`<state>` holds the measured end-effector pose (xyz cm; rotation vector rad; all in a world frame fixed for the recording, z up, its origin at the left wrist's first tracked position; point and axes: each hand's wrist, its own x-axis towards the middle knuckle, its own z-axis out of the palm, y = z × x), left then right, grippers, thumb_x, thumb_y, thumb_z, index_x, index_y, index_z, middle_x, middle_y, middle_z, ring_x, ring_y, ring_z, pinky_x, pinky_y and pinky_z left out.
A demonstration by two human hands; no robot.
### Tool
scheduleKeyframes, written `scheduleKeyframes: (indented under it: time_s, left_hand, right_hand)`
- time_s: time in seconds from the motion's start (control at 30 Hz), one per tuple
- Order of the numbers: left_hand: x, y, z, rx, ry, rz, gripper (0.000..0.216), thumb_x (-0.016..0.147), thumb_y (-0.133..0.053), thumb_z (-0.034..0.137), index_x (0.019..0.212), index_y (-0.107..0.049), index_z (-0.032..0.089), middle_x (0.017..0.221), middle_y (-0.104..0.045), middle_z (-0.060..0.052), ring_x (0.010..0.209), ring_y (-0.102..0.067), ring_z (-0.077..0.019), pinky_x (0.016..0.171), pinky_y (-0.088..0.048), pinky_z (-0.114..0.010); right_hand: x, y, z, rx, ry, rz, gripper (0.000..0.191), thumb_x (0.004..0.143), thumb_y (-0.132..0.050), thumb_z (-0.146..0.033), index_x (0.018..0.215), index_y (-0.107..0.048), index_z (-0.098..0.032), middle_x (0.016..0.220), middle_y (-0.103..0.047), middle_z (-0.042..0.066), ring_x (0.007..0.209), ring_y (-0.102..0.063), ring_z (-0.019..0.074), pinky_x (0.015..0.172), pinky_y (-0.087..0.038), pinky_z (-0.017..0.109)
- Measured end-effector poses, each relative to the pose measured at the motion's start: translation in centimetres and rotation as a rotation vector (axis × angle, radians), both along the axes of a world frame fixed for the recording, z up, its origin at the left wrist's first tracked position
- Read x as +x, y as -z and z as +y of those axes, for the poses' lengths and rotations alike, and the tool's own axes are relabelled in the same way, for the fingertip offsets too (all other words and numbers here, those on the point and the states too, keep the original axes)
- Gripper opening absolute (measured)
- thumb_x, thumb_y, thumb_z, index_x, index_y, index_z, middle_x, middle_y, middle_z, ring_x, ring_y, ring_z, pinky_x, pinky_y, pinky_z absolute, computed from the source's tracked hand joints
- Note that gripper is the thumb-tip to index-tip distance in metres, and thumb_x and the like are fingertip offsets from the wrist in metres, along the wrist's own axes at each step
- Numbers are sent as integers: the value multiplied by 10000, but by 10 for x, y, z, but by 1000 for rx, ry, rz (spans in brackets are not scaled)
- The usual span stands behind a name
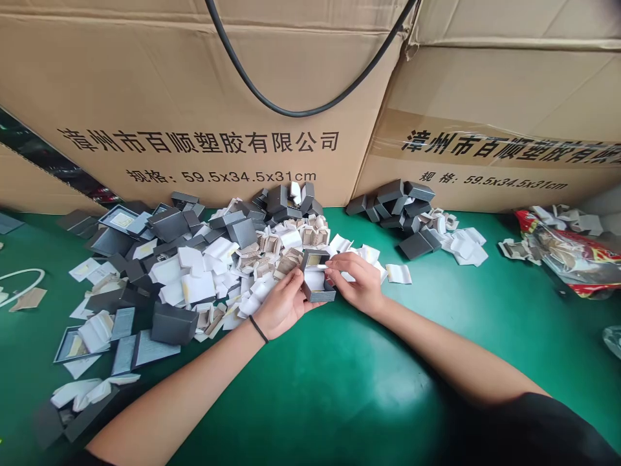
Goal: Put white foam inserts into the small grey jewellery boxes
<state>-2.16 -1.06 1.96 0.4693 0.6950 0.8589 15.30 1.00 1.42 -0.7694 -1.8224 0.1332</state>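
My left hand (283, 303) grips the left side of a small dark grey box (316, 283) with its lid hinged up, held just above the green table (339, 375). My right hand (353, 282) touches the box from the right, its fingers pinched on a white pad (324, 266) at the open box's mouth. Both hands sit at the near edge of a heap of white pads and beige inserts (242, 265). A black band circles my left wrist.
Grey boxes and lids (167, 226) lie scattered to the left, and a smaller pile of closed grey boxes (398, 207) stands at the back right. Two large cardboard cartons (194, 97) wall off the back. A red plastic bag (572, 252) lies far right.
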Motion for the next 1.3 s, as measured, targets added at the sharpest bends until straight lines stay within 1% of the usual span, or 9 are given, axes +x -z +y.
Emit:
scheduleKeyframes:
  time_s: [0.2,0.43,0.57,0.7,0.83,0.97,1.07,1.17,1.3]
  left_hand:
    - [0,1,-1,16,10,-16,243,910,-472,307,1117,-558,212,1107,-634,-56,1016,-595,-170,978,-421,-420]
    - [0,3,-2,46,17,-8,242,898,-498,298,1122,-555,226,1118,-624,-49,1029,-583,-171,956,-435,-386]
    - [0,1,-2,47,14,16,247,896,-502,298,1129,-551,231,1107,-630,-52,993,-595,-167,921,-445,-376]
    - [-1,-1,-4,41,2,19,297,884,-512,351,1142,-550,208,1089,-636,-84,974,-606,-201,823,-469,-350]
    - [-1,-2,-3,19,-4,-8,329,890,-480,399,1108,-575,173,1043,-643,-109,906,-611,-200,693,-460,-291]
    - [-1,-1,0,-6,-15,-52,333,898,-462,405,1091,-595,168,979,-649,-92,835,-600,-160,634,-436,-255]
    - [-3,0,1,-5,4,-81,327,887,-488,402,1113,-591,190,970,-650,-75,825,-600,-153,614,-434,-249]
    - [-5,-1,2,11,13,-95,317,877,-511,389,1133,-579,215,981,-656,-61,845,-608,-160,628,-456,-256]
    - [-6,-2,1,42,7,-50,307,855,-542,387,1069,-596,174,906,-674,-65,786,-630,-171,629,-484,-265]
  right_hand:
    - [-1,0,-1,8,17,-12,112,833,-543,-107,794,-587,-202,790,-646,45,678,-613,124,584,-520,246]
    - [-3,0,0,-80,-12,-58,151,871,-499,-160,784,-616,-197,796,-645,59,710,-595,143,619,-505,273]
    - [-1,3,0,-96,45,-146,150,880,-502,-195,851,-643,-236,839,-652,49,750,-561,164,658,-499,315]
    - [7,7,2,-39,140,-285,209,869,-527,-245,1039,-644,-276,957,-621,81,838,-522,201,665,-489,344]
    - [12,9,7,49,117,-508,322,878,-510,-265,1192,-583,-271,934,-607,87,841,-506,204,684,-481,338]
    - [10,10,8,96,201,-656,327,882,-474,-212,1181,-596,-263,875,-621,77,814,-502,201,645,-460,315]
    - [9,11,7,92,200,-638,341,879,-474,-212,1200,-582,-247,875,-630,76,813,-509,198,645,-462,308]
    - [7,13,6,98,145,-566,363,885,-469,-224,1238,-550,-230,942,-636,87,876,-532,206,708,-483,327]
    - [6,14,3,88,47,-509,356,899,-436,-236,1234,-556,-241,981,-637,87,925,-561,201,751,-494,335]
